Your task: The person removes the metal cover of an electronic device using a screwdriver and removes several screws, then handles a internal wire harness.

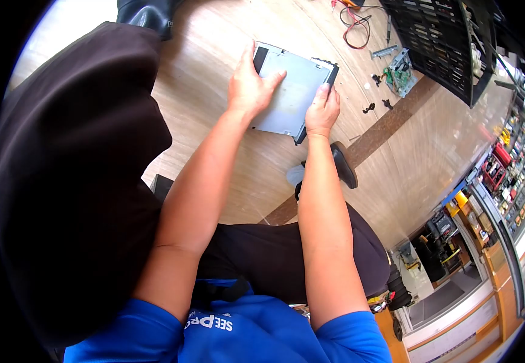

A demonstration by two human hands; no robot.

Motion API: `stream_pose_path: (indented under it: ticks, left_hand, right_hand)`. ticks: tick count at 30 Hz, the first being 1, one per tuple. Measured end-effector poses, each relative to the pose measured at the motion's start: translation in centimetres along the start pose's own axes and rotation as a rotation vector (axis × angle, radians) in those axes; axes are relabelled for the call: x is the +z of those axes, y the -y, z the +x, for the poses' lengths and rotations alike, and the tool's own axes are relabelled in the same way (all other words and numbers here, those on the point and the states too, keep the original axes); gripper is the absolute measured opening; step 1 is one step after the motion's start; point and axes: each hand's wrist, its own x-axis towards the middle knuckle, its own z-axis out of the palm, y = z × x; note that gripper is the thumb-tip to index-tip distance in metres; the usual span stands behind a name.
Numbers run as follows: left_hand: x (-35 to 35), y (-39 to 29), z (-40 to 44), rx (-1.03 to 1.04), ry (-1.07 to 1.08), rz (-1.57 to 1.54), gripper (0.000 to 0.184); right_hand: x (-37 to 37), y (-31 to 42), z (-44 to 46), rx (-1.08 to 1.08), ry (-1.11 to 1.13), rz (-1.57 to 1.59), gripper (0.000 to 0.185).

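Flat metal box (295, 91) held in both hands over the floor (199, 100).
Left hand (251, 91) and right hand (324, 111) close on opposite sides, likely to steady it; grip underneath hidden from here. Green circuit board (399, 79) lies apart.

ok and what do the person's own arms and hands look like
Both the left hand and right hand are without gloves. The forearms are uncovered; short blue sleeves end above the elbows, matching a blue shirt with white lettering.

2 hands (250, 91) hold opposite edges of a grey unit (295, 91).
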Motion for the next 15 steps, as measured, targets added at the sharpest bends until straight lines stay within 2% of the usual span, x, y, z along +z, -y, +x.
stream_pose_path:
  ticks: [8, 12, 14, 15]
  left_hand:
    - [-0.19, -0.04, 0.35, 0.002, -0.001, 0.089, 0.095]
    - [-0.21, -0.09, 0.41, -0.022, 0.015, 0.075, 0.094]
    - [-0.26, 0.04, 0.48, -0.023, 0.02, 0.051, 0.093]
    - [-0.27, 0.13, 0.54, -0.03, 0.036, 0.034, 0.092]
  right_hand:
    - [0.32, -0.15, -0.07, 0.023, -0.034, -0.06, 0.057]
    - [0.27, -0.18, -0.05, 0.028, -0.023, -0.017, 0.056]
    - [0.47, -0.39, -0.07, -0.053, -0.088, -0.075, 0.045]
    - [0.5, -0.39, -0.05, -0.054, -0.089, -0.071, 0.045]
